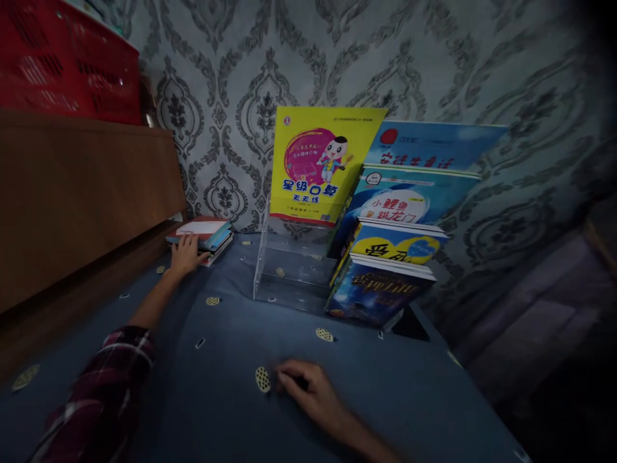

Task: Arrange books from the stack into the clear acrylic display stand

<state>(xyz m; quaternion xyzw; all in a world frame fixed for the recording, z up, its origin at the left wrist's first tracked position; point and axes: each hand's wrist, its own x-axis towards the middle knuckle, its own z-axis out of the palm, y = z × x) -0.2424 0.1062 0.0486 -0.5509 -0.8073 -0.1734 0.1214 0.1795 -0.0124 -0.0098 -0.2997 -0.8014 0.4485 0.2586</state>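
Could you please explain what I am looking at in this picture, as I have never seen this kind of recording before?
There is one picture, taken by a camera worn on a person's head, looking forward and down at their two bare hands. The left hand reaches out and rests on a small stack of books lying flat beside a wooden board. The right hand rests on the blue patterned cloth and holds nothing. Between them stands a clear stepped display rack. A yellow workbook stands on its back step, and four more books stand in rows to its right.
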